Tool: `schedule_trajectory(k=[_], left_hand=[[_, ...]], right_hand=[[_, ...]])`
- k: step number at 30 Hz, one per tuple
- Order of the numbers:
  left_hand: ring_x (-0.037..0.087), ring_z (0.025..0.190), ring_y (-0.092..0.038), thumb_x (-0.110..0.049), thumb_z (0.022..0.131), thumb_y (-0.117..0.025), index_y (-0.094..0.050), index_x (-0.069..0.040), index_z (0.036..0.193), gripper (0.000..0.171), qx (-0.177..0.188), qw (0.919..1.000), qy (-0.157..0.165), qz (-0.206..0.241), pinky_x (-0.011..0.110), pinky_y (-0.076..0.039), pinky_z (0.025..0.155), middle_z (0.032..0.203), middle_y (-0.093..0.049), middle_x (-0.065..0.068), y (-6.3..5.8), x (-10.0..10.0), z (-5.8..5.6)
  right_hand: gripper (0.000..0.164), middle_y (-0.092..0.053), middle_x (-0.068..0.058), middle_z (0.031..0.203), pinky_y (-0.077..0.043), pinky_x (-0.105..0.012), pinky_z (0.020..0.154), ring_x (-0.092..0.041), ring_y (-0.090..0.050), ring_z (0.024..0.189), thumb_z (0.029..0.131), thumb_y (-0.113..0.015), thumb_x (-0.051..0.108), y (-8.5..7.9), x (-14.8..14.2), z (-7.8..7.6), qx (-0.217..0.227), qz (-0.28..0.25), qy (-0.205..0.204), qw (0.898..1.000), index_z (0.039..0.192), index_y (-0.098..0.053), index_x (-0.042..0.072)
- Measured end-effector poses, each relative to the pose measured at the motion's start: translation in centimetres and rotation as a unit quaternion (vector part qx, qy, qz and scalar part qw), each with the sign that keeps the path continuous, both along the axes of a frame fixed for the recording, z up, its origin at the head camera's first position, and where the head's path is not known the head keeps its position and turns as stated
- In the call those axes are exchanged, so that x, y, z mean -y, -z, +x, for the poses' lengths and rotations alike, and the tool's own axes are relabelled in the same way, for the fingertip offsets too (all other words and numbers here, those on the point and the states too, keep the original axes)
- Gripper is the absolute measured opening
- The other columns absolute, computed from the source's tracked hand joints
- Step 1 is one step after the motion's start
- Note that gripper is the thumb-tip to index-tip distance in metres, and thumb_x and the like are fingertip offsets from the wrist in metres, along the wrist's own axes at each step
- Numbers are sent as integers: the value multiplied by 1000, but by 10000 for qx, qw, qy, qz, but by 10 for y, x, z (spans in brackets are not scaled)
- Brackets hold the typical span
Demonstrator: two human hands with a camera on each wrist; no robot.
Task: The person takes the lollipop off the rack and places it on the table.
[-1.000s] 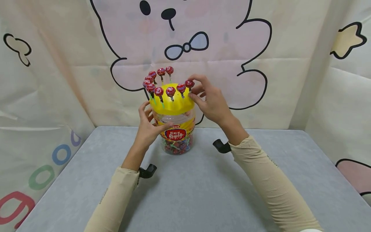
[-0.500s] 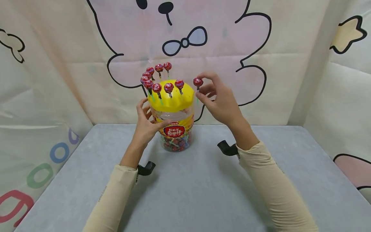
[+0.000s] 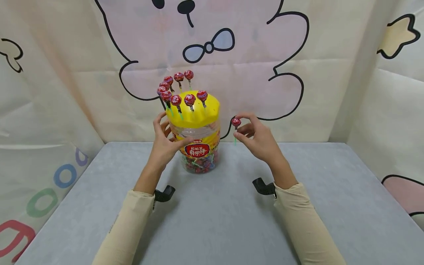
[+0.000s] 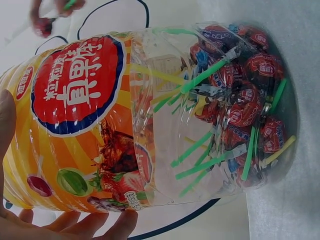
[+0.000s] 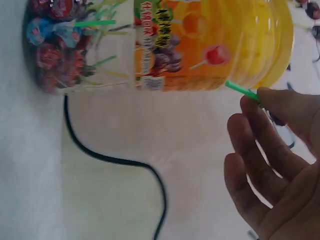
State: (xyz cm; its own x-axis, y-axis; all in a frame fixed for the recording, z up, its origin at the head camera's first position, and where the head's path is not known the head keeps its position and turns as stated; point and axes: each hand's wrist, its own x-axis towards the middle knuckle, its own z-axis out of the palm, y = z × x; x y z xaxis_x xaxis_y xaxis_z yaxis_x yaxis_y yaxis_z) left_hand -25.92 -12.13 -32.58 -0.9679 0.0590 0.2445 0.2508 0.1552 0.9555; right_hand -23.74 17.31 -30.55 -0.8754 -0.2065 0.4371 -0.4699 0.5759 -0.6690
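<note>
A clear plastic candy jar point(image 3: 198, 138) with a yellow lid point(image 3: 195, 114) stands upright on the table. Several red-wrapped lollipops point(image 3: 190, 99) stick up from the lid around its left and front edge. My left hand point(image 3: 164, 145) grips the jar's left side, its thumb across the front by the label point(image 4: 75, 85). To the right of the jar, my right hand point(image 3: 260, 140) pinches one red lollipop point(image 3: 236, 122) upright; in the right wrist view its green stick point(image 5: 241, 90) shows between thumb and finger. More wrapped lollipops point(image 4: 245, 105) lie inside at the jar's bottom.
The grey table point(image 3: 212, 221) reaches toward me in front of the jar. Behind it hangs a pale curtain point(image 3: 324, 84) printed with a cartoon bear. Black wrist mounts point(image 3: 164, 193) sit on both of my wrists.
My right hand has drawn a lollipop away from the lid's right edge, then moved right and down with it. The left hand keeps its grip on the jar.
</note>
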Motion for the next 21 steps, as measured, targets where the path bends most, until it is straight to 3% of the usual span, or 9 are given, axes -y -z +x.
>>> schedule_trajectory(k=[8,21], left_hand=[[28,145,-33,-32,82,-82,-7,-43,148,101,49,10000,1,-65,54,-34,118,159,-21,7,-3,0,3],[28,147,-30,-33,84,-81,-5,-45,149,101,-7,9998,30,-206,55,-31,119,161,-20,7,0,0,3]], right_hand=[[51,-74,-9,99,-55,-45,89,-25,-68,92,94,-70,22,17,-8,-16,546,104,76,9984,138,-45,26],[56,-74,-12,101,-55,-46,90,-25,-70,94,91,-73,17,26,-15,-23,768,2,-31,9970,139,-44,20]])
